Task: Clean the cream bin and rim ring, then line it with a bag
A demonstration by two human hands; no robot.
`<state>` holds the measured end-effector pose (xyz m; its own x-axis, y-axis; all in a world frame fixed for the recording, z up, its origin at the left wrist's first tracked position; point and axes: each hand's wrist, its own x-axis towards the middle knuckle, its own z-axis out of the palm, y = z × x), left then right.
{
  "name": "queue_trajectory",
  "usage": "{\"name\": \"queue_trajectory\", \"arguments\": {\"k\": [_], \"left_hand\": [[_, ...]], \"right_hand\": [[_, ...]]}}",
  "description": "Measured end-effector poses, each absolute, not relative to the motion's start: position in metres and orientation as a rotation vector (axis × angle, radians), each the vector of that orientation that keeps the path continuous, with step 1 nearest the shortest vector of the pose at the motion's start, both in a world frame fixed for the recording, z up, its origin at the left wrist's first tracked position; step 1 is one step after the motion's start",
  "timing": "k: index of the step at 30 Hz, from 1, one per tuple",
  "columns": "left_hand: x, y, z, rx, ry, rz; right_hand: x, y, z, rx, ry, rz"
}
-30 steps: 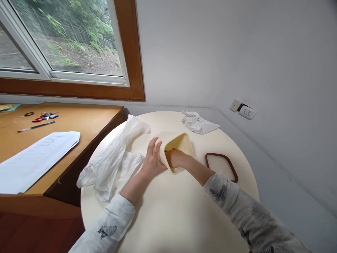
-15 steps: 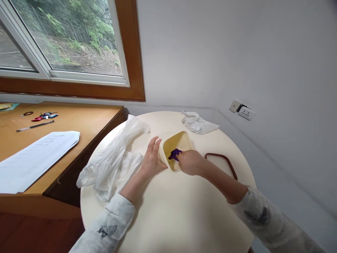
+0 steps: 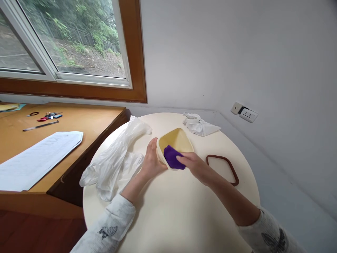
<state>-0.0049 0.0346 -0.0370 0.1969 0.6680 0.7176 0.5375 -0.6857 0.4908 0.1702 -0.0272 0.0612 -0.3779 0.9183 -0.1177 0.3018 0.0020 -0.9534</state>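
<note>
A pale yellow, rounded-square plastic bin (image 3: pixel 181 138) rests tilted on the round table, its mouth facing me. My left hand (image 3: pixel 152 160) grips the bin's left side, fingers along the wall and thumb low near the front. In my right hand (image 3: pixel 193 163) is a purple cloth (image 3: pixel 172 157), pinched between thumb and fingers at the mouth of the bin. Most of the cloth shows flat, partly inside the bin. Right of the bin, a brown rounded frame (image 3: pixel 233 168) lies on the table, partly behind my right forearm.
The round cream table (image 3: pixel 168 218) stands against the wall. A crumpled white plastic bag (image 3: pixel 113 158) lies on its left, a smaller white bag (image 3: pixel 200 124) at the back. A wooden desk (image 3: pixel 102 116) with papers (image 3: pixel 44 158), a pen (image 3: pixel 40 125) and keys (image 3: pixel 51 116) adjoins at left.
The purple cloth has gone from bunched deep in the bin to spread out at its mouth. My right hand has drawn back slightly; the bin has tipped a little more.
</note>
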Motion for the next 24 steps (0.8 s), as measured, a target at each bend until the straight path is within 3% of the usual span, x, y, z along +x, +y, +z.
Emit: {"name": "queue_trajectory", "arguments": {"k": [5,9,18,24], "left_hand": [[-0.005,0.033,-0.034,2.246,1.227,1.508],[-0.004,0.032,-0.034,2.203,1.229,1.479],[-0.004,0.031,-0.03,2.167,1.193,1.501],[-0.006,0.032,-0.024,2.159,1.115,1.532]], "right_hand": [[0.174,-0.016,0.063,-0.972,-1.14,1.533],[0.179,0.001,0.063,-0.866,-1.003,1.178],[0.146,0.052,0.064,-1.127,-1.823,0.448],[0.123,0.029,0.07,-0.959,-2.141,0.364]]}}
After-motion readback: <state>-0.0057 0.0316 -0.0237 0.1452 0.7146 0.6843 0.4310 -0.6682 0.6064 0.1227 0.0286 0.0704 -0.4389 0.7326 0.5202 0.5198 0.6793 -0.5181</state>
